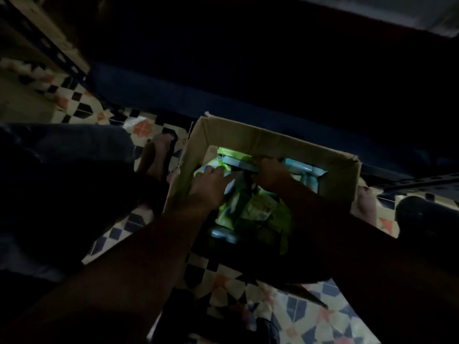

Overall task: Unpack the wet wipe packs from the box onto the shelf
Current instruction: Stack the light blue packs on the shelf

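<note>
Wet wipe packs [250, 207] jumbled, box [248, 137]

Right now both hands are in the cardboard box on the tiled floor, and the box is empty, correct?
Not empty. The head view shows both hands, left and right, in the cardboard box on the tiled floor, but green wipe packs lie inside it.

Both hands deep in the open brown cardboard box [260, 140]: left hand [211, 187] flat on the green wet wipe packs [258, 209], right hand [270, 175] gripping a pale blue-lidded pack [238, 163] just beyond it.
</note>
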